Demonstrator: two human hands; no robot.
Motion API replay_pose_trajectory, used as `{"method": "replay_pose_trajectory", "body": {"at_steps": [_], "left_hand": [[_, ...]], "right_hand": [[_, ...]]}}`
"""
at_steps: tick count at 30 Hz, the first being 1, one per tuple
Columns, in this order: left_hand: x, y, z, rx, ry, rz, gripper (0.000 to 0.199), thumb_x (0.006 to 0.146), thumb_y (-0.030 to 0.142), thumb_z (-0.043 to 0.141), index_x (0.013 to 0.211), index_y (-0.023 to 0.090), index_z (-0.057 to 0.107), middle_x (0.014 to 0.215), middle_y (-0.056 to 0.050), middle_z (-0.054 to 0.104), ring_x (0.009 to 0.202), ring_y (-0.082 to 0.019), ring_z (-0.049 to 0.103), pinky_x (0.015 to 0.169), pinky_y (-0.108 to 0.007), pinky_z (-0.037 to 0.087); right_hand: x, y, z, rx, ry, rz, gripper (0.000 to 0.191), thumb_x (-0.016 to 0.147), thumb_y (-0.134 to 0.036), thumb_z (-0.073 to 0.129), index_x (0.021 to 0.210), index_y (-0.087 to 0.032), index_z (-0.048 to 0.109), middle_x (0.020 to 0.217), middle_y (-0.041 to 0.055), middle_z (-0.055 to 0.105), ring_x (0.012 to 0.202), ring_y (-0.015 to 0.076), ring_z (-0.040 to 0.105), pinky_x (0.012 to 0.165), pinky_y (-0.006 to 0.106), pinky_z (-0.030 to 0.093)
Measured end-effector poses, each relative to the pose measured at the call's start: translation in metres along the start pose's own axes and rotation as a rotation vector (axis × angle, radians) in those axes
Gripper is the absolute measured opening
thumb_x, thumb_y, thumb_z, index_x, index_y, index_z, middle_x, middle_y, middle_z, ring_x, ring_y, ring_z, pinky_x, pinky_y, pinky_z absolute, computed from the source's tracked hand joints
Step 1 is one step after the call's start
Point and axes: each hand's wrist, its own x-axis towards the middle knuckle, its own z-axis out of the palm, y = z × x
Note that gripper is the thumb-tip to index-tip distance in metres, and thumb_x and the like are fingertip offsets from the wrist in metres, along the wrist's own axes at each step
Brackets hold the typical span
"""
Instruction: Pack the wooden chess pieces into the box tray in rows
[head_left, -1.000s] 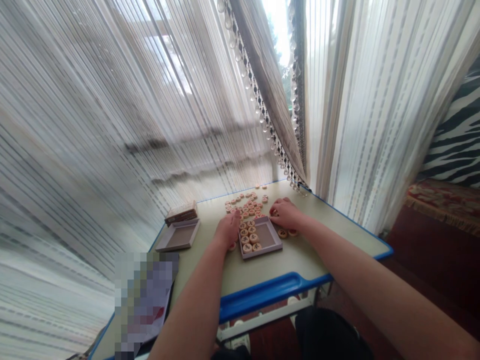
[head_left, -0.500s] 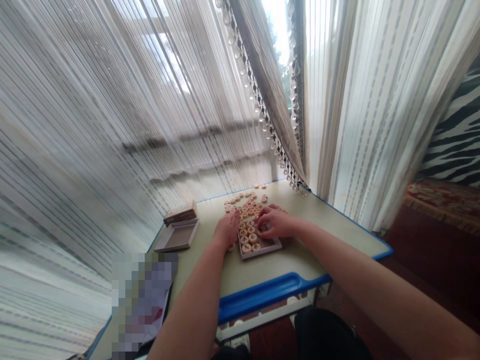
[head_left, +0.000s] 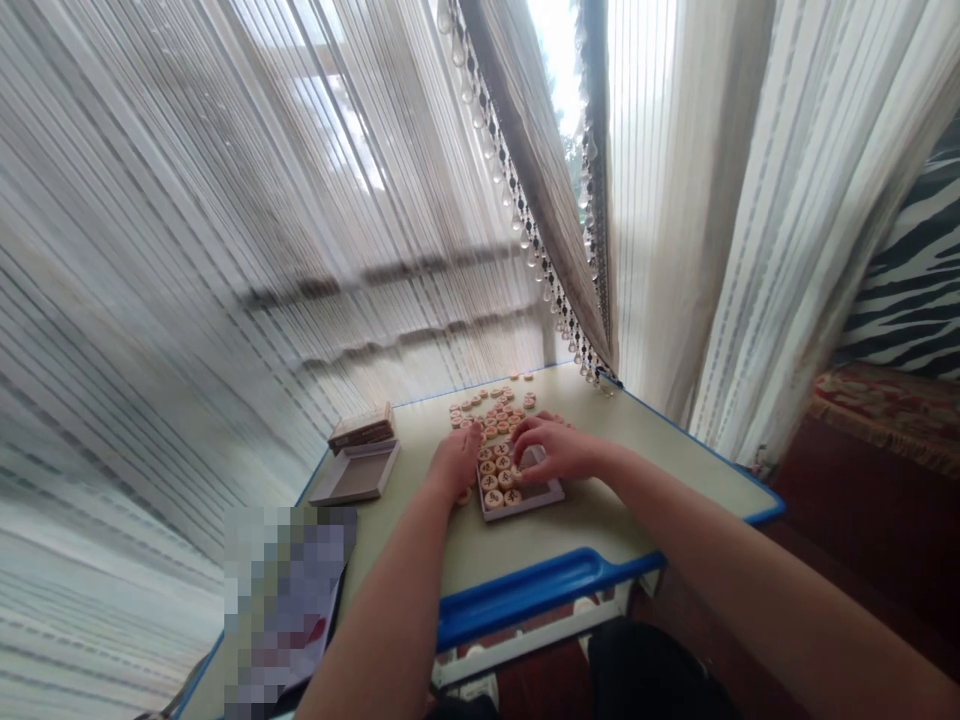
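On the smooth, blue-edged table (head_left: 405, 540), we are keeping a shallow, thin-walled tray (head_left: 358, 473) at far left. Our left hand (head_left: 454, 460) is lying open at the squarish box (head_left: 525, 507), which is holding round, wood-like pieces (head_left: 493, 498) in columns. Our right hand (head_left: 553, 447) is curling inside, seemingly pinching a disc (head_left: 517, 475); loose rounds (head_left: 501, 412) are lying beyond.

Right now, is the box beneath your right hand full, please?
Partly full: the box holds round pieces at left; its bottom shows at right.

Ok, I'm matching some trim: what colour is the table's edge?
The table's edge is blue, clearest in the head view.
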Motion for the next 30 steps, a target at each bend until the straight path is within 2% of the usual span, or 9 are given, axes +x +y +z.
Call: {"method": "replay_pose_trajectory", "body": {"at_steps": [6, 17, 23, 30], "left_hand": [[-0.001, 0.000, 0.001, 0.002, -0.001, 0.028, 0.061, 0.089, 0.048, 0.011, 0.078, 0.016, 0.062, 0.086, -0.009, 0.065, 0.083, -0.018, 0.057, 0.075, -0.028, 0.040], [-0.002, -0.003, 0.003, 0.003, 0.005, 0.031, 0.062, 0.088, 0.049, 0.010, 0.079, 0.016, 0.062, 0.087, -0.008, 0.065, 0.084, -0.018, 0.057, 0.077, -0.028, 0.040], [-0.003, -0.002, 0.004, -0.048, 0.017, 0.036, 0.055, 0.089, 0.047, 0.015, 0.093, 0.016, 0.059, 0.099, -0.010, 0.063, 0.094, -0.018, 0.056, 0.082, -0.029, 0.040], [-0.002, -0.003, 0.005, -0.049, 0.016, 0.038, 0.051, 0.089, 0.046, 0.018, 0.096, 0.015, 0.058, 0.104, -0.010, 0.062, 0.099, -0.019, 0.054, 0.085, -0.029, 0.039]], "right_hand": [[-0.001, -0.018, 0.007, 0.019, -0.050, -0.083, 0.023, 0.059, -0.034, 0.070, 0.079, -0.024, 0.068, 0.102, 0.0026, 0.050, 0.105, 0.0223, 0.039, 0.099, 0.036, 0.024], [-0.001, -0.015, 0.009, 0.007, -0.100, -0.064, 0.026, 0.059, -0.037, 0.070, 0.081, -0.025, 0.068, 0.101, 0.0027, 0.047, 0.104, 0.0232, 0.037, 0.096, 0.037, 0.029], [-0.002, -0.016, 0.009, 0.018, -0.084, -0.061, 0.023, 0.060, -0.036, 0.070, 0.080, -0.024, 0.068, 0.101, 0.0029, 0.047, 0.104, 0.0226, 0.039, 0.096, 0.037, 0.029], [-0.003, -0.019, 0.007, -0.002, -0.089, -0.050, 0.024, 0.059, -0.038, 0.070, 0.078, -0.024, 0.069, 0.101, 0.0035, 0.047, 0.102, 0.0229, 0.040, 0.095, 0.036, 0.031]]}}
